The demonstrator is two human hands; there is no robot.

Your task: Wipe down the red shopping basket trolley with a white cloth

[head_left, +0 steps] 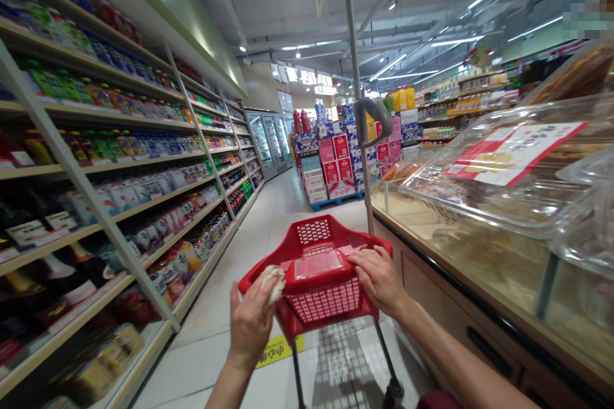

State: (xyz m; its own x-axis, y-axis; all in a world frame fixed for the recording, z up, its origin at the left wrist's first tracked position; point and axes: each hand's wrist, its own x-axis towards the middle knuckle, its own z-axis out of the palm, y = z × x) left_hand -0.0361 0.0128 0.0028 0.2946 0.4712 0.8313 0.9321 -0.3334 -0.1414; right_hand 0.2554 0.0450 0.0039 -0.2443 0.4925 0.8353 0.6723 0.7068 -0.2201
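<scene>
A red plastic shopping cart [314, 273] stands in the aisle right in front of me, its basket seen from the handle end. Between the fingers of my left hand [253, 316] is a crumpled whitish cloth [275, 282], pressed against the left end of the cart's handle. My right hand [381, 278] grips the right side of the handle, fingers bent over its top. A clear label panel [319, 264] sits on the handle between both hands. Part of the left fingers is hidden behind the cloth and hand.
Shelves of bottles and packs [144, 147] line the left side. A glass-topped counter [480, 255] with clear food trays [508, 160] runs close on the right, beside a metal pole [355, 77]. Stacked boxes [336, 166] stand ahead. A yellow sign [281, 350] lies on the tiled floor.
</scene>
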